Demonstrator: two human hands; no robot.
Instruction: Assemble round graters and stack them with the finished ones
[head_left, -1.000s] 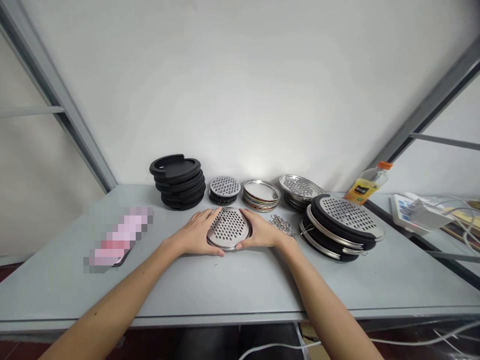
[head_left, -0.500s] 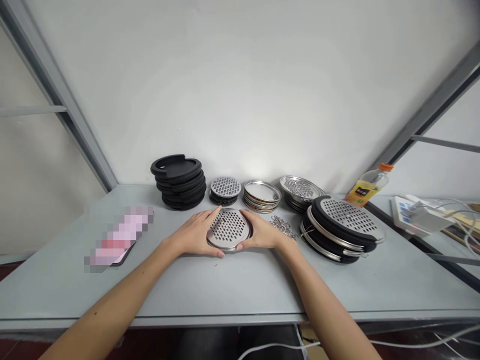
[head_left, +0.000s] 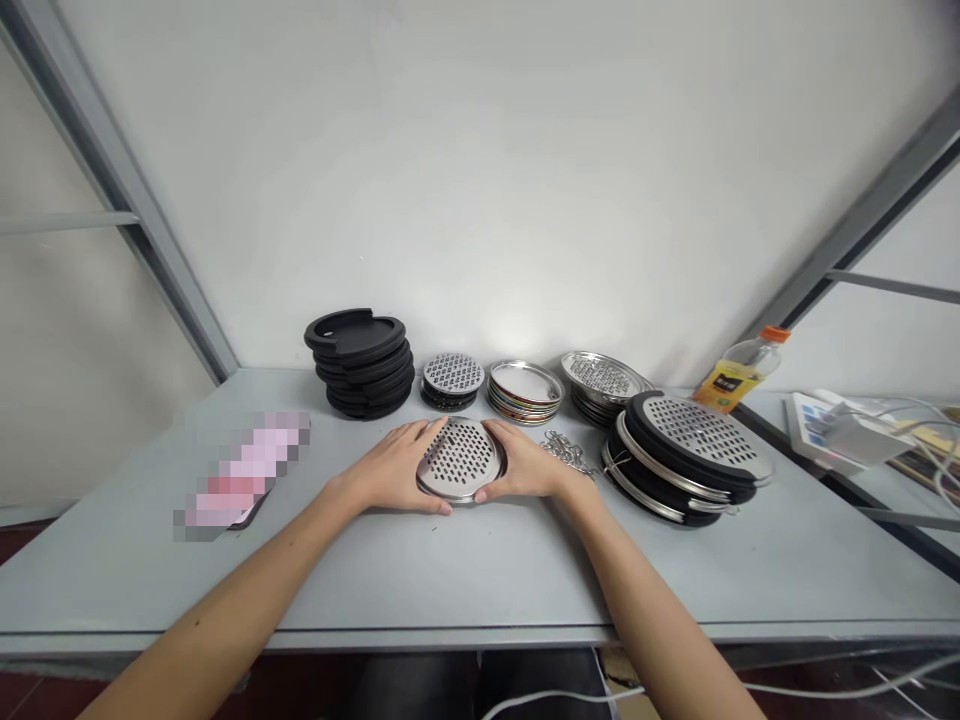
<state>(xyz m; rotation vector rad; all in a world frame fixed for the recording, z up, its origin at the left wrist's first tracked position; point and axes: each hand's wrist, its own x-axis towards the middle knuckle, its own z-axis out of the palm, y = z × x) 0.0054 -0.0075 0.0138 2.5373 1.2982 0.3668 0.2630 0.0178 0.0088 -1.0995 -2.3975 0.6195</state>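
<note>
A round metal plate with slotted holes point(head_left: 460, 460) lies low over the grey table. Around its left side curves my left hand point(head_left: 399, 468), and my right hand point(head_left: 520, 462) wraps round its right side, so both hold it by the rim. Behind it stand a stack of small perforated discs point(head_left: 454, 375), a stack of shiny metal rings or lids point(head_left: 525, 388) and a stack of larger perforated plates point(head_left: 600, 380). A pile of small metal links point(head_left: 566, 453) lies just right of my right hand.
Black round trays point(head_left: 358, 360) are stacked at the back left. Black and metal assemblies point(head_left: 694, 440) are piled on the right, near an orange-capped bottle point(head_left: 739, 375). A blurred phone point(head_left: 251, 470) lies left; cables and a white device point(head_left: 832, 435) are far right.
The whole view has shifted very slightly. Both hands stay round the perforated plate, with hardly any visible movement.
</note>
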